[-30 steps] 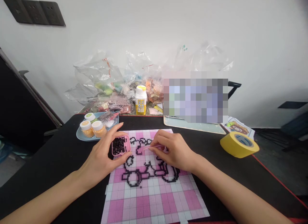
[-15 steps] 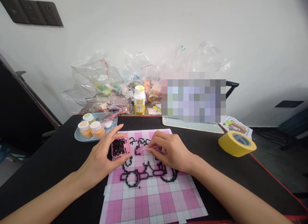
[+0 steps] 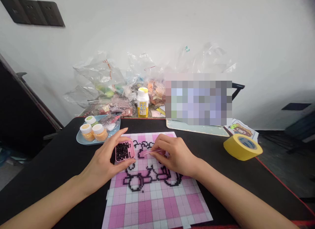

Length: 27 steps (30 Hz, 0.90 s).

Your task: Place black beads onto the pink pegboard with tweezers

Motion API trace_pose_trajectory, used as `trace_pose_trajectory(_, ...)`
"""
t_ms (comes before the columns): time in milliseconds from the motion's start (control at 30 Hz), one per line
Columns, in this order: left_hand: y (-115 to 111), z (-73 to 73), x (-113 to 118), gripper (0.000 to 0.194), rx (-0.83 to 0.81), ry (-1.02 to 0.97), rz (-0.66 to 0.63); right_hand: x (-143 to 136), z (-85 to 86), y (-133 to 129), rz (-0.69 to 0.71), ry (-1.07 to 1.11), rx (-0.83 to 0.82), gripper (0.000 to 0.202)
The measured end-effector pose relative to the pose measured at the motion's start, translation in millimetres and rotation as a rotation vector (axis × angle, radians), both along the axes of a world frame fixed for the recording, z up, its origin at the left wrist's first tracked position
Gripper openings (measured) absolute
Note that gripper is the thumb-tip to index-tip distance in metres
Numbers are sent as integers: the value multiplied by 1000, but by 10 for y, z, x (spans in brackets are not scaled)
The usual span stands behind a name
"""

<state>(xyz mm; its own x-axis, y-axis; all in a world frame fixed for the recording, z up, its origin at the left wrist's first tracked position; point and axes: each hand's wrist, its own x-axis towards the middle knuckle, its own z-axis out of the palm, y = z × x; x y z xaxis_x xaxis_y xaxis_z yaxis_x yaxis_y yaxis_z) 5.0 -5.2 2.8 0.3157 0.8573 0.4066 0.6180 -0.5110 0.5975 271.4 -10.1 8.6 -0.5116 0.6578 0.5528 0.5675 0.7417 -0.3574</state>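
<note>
While the hands (image 3: 106, 156) (image 3: 177, 155) hold a bead tray (image 3: 132, 150) and tweezers (image 3: 148, 152), jars (image 3: 100, 134) and yellow tape (image 3: 236, 148) flank the board (image 3: 157, 207).

Yellow tape roll (image 3: 233, 150) and plastic bags (image 3: 98, 71)
The tape roll lies on the worktop's (image 3: 204, 145) right near illustrated paper (image 3: 242, 129); a white-and-yellow bottle (image 3: 142, 104) stands before the bags; black wall sockets (image 3: 31, 14) upper left.

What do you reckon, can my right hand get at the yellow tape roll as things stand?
Probably yes: I see nothing standing on the black tabletop between your right hand and the yellow tape roll, though that hand is holding pink tweezers.
</note>
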Motion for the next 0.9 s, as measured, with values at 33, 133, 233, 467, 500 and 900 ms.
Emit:
trace_pose_trajectory(33, -3, 3, 1, 78, -12, 0, 1, 1, -1, 0, 0, -1, 4, 18)
trace_pose_trajectory(133, -4, 9, -1, 78, -24, -6, 2, 4, -2, 3, 1, -8, 13, 18)
trace_pose_trajectory(233, 2, 8, -4, 78, -3, -4, -3, 8, -3, 8, 1, -10, 9, 19)
trace_pose_trajectory(467, 13, -4, -7, 77, 44, 8, -9, -7, -13, 5, 22, 22, -4, 19)
trace_pose_trajectory(500, 13, -5, -8, 77, 46, 8, -9, -11, -17, 3, 30, 25, -9, 18)
trace_pose_trajectory(900, 7, 0, -12, 77, 42, 0, -6, 33, 11, 10, 16, -6, -26, 19)
